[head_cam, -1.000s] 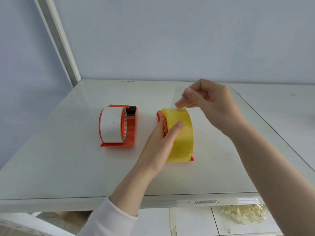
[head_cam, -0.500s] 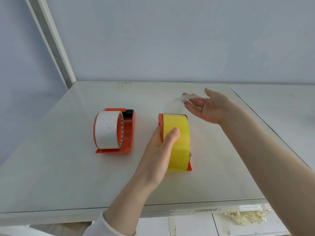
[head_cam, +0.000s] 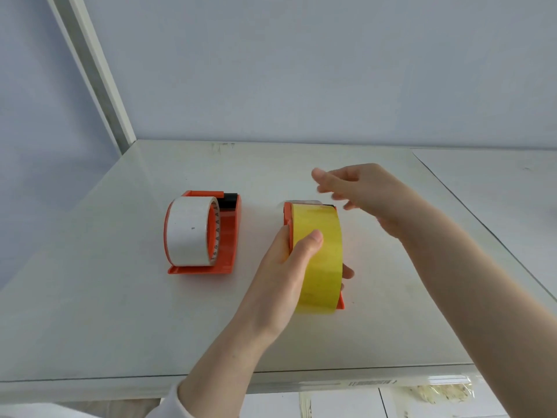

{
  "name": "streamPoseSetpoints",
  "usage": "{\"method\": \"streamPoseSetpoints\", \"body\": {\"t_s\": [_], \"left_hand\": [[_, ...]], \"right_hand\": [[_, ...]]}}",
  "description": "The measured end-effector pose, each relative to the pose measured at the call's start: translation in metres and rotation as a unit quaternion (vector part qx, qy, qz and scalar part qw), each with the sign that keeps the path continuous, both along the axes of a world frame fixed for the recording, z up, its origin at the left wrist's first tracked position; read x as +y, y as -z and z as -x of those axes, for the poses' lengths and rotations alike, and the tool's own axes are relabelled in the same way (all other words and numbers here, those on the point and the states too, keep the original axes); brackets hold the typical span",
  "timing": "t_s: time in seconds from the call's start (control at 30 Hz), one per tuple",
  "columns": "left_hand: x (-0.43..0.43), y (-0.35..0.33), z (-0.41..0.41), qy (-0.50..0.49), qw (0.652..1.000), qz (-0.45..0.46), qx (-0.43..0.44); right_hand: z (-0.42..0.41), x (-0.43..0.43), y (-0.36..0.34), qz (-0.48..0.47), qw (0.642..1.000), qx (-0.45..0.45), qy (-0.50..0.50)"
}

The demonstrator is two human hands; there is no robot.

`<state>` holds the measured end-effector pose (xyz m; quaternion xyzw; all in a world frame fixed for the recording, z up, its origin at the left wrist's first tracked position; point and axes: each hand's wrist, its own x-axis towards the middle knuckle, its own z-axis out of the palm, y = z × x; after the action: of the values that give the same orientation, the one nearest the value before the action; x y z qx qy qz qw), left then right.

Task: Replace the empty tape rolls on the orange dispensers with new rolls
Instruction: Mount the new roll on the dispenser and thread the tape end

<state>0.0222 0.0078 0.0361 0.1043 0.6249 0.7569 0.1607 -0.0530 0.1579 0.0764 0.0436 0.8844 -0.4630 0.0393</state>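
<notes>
Two orange dispensers stand on the white table point(head_cam: 105, 312). The left dispenser point(head_cam: 229, 236) carries a white tape roll point(head_cam: 188, 230). The right dispenser point(head_cam: 287, 218) carries a full yellow tape roll point(head_cam: 322, 267). My left hand point(head_cam: 286, 279) grips the yellow roll and its dispenser from the left, thumb on top of the roll. My right hand point(head_cam: 361, 191) hovers just above the far end of that dispenser, fingers spread and blurred, nothing visibly between them. A faint clear tape end seems to lie at the roll's far top.
The table's right edge meets a second white surface point(head_cam: 497, 191). A wall and a slanted white post point(head_cam: 96, 70) stand behind. Below the front edge lies a clear bag point(head_cam: 443, 390) of pale pieces.
My right hand went from pinching at the roll's top to an open palm, then swung back over the dispenser's far end. My left hand kept its grip. The view shifted slightly.
</notes>
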Motion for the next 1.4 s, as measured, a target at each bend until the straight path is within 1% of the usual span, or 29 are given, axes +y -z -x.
{"method": "streamPoseSetpoints", "body": {"t_s": [0.03,0.07,0.13,0.17,0.33,0.53,0.6,0.67,0.73,0.87,1.0,1.07,1.13,1.3,1.4], "left_hand": [[0.0,0.0,0.0,0.0,1.0,0.0,-0.002],[0.0,0.0,0.0,-0.001,1.0,-0.001,-0.005],[0.0,0.001,0.0,-0.003,1.0,0.0,-0.007],[0.0,0.001,0.0,-0.004,1.0,0.003,-0.006],[0.0,0.001,0.0,0.0,1.0,-0.003,-0.012],[0.0,0.002,0.001,0.001,1.0,-0.011,-0.011],[-0.001,0.003,0.001,0.0,1.0,-0.011,-0.011],[-0.001,0.002,0.001,-0.001,1.0,-0.012,-0.015],[0.001,0.001,0.002,-0.007,1.0,-0.006,-0.019],[0.006,-0.003,0.005,-0.035,0.999,0.004,-0.024],[0.008,0.002,0.001,-0.071,0.997,-0.019,-0.004],[0.008,0.006,-0.004,-0.081,0.996,-0.027,0.012],[0.008,0.011,-0.007,-0.08,0.996,-0.034,0.021],[0.004,0.017,-0.012,-0.062,0.997,-0.024,0.05],[0.002,0.019,-0.013,-0.068,0.996,-0.02,0.05]], "right_hand": [[0.001,0.001,0.0,-0.047,0.999,-0.017,0.007],[0.002,0.002,-0.001,-0.085,0.995,-0.045,-0.007],[0.004,-0.001,-0.003,-0.119,0.986,-0.098,-0.058],[0.006,-0.003,-0.003,-0.118,0.985,-0.104,-0.073],[0.018,-0.01,-0.001,-0.104,0.99,-0.055,-0.079],[0.016,-0.006,0.001,0.005,0.999,-0.015,-0.045],[0.013,-0.003,0.003,0.078,0.996,-0.014,-0.043],[0.012,0.0,0.004,0.177,0.983,-0.022,-0.039],[0.012,0.002,0.004,0.229,0.973,-0.009,-0.015],[0.012,0.002,0.01,0.214,0.976,0.031,0.034],[0.006,0.007,0.028,0.195,0.965,0.108,0.14],[0.0,0.012,0.035,0.171,0.96,0.143,0.168],[-0.005,0.014,0.04,0.156,0.958,0.168,0.172],[-0.009,0.013,0.047,0.128,0.961,0.188,0.158],[-0.01,0.014,0.043,0.096,0.965,0.203,0.139]]}}
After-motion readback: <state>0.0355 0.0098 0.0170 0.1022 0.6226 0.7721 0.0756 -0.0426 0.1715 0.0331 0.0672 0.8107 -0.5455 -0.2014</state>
